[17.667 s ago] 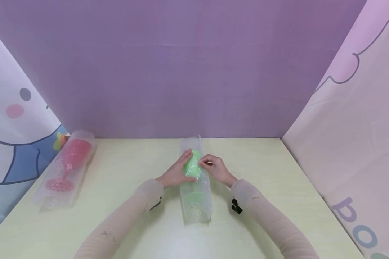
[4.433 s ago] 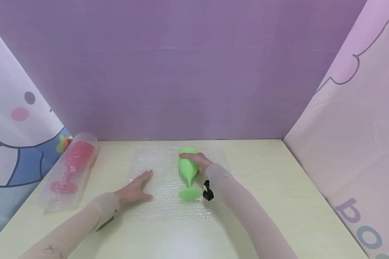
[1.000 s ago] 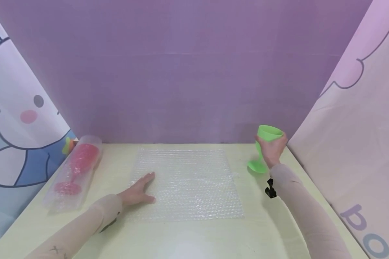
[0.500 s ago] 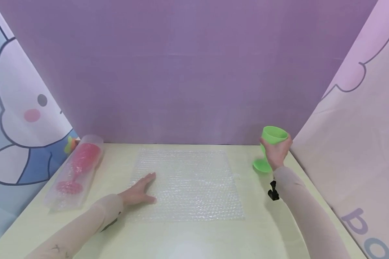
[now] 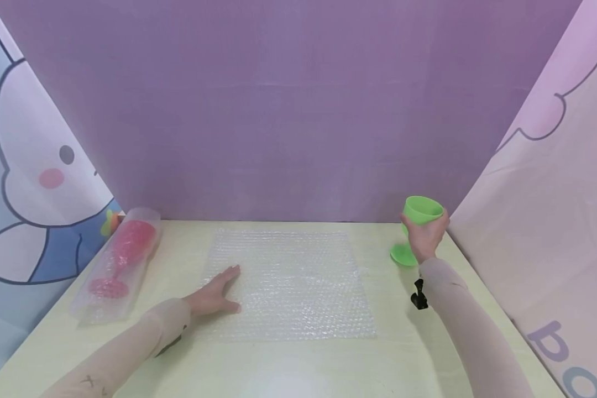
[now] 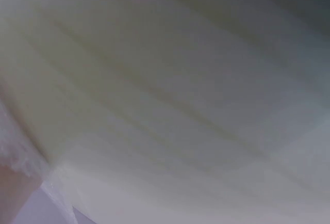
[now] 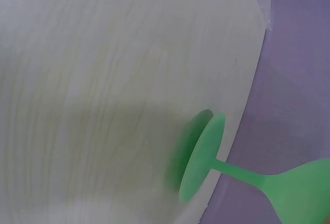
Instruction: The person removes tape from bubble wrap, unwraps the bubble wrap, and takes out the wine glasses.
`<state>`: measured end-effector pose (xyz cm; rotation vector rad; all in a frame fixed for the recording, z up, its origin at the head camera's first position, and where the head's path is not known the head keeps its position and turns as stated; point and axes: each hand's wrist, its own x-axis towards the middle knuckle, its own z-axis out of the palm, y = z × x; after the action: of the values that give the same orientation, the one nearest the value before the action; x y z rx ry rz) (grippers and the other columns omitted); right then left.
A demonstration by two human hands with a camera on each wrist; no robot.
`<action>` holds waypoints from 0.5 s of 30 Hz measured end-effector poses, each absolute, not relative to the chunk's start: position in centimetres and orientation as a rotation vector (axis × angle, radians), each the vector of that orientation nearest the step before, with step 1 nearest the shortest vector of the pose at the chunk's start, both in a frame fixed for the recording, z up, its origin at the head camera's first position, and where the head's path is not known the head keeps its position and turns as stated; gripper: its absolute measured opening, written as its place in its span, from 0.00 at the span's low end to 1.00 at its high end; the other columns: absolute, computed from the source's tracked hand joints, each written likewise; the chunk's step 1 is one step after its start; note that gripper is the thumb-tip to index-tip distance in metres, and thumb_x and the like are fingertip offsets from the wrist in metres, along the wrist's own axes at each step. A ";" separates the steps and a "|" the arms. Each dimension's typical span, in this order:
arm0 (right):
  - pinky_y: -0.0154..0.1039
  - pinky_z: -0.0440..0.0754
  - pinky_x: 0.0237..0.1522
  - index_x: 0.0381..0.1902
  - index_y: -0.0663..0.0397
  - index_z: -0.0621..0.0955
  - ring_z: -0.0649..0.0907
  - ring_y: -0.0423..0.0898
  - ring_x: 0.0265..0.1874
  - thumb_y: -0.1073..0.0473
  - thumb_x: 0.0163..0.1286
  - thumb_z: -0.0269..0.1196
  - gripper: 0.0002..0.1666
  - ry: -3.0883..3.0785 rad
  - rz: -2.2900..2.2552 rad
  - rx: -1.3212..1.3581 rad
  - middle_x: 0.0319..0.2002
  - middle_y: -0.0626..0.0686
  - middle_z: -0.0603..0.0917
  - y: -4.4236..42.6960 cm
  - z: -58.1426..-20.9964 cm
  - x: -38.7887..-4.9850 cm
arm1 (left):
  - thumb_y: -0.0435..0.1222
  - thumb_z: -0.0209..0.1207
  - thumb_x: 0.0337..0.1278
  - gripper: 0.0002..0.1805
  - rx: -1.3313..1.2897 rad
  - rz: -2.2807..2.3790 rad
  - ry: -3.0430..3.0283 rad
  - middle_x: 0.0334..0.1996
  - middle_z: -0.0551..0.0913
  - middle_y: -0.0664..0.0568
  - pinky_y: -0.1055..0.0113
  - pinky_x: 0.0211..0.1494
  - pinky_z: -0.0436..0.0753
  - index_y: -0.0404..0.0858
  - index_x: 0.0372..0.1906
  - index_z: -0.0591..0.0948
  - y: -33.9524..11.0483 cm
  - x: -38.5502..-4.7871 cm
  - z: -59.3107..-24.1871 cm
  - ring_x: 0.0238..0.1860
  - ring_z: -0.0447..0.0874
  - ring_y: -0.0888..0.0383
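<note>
Head view: bright, mostly even illumination. A pale patch of glare lies on the near part of the table (image 5: pixel 288 367), and small glints speckle the bubble wrap (image 5: pixel 288 287). A soft-edged shadow falls beside the right sleeve (image 5: pixel 470 331). The purple backdrop (image 5: pixel 288 110) reads darker than the table. Fine detail is somewhat smoothed.

Left wrist view: dim, greyish and heavily blurred; darkest at the upper right corner, paler along the bottom. Contents at lower left are out of focus.

Right wrist view: muted, low contrast. The green goblet's foot (image 7: pixel 202 159) casts a diffuse shadow on the table, whose edge appears bowed.
</note>
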<state>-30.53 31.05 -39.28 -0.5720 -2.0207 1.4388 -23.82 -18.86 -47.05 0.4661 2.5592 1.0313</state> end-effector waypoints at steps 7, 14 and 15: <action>0.43 0.58 0.69 0.70 0.42 0.46 0.63 0.49 0.64 0.49 0.48 0.72 0.61 -2.022 1.440 -0.591 0.66 0.52 0.56 31.1 -39.5 -30.4 | 0.48 0.67 0.42 0.56 0.468 1.042 2.551 0.73 0.41 0.41 0.41 0.70 0.39 0.40 0.72 0.46 -18.9 -23.9 -47.1 0.72 0.36 0.40; 0.41 0.58 0.69 0.70 0.43 0.46 0.63 0.49 0.64 0.50 0.48 0.72 0.60 -2.018 1.434 -0.585 0.66 0.52 0.56 31.2 -39.9 -30.3 | 0.47 0.66 0.42 0.55 0.463 1.023 2.562 0.73 0.41 0.41 0.41 0.70 0.40 0.41 0.72 0.46 -18.9 -23.8 -47.1 0.72 0.36 0.40; 0.41 0.58 0.69 0.70 0.44 0.47 0.63 0.49 0.64 0.51 0.48 0.72 0.60 -2.015 1.434 -0.582 0.66 0.52 0.56 31.2 -40.0 -30.4 | 0.47 0.66 0.42 0.55 0.463 1.021 2.562 0.73 0.41 0.41 0.41 0.70 0.40 0.41 0.72 0.46 -18.9 -23.8 -47.1 0.72 0.36 0.41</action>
<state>-30.35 31.19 -39.97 -0.5816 -2.0154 1.4335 -23.82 -18.91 -47.09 0.4631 2.5620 1.0212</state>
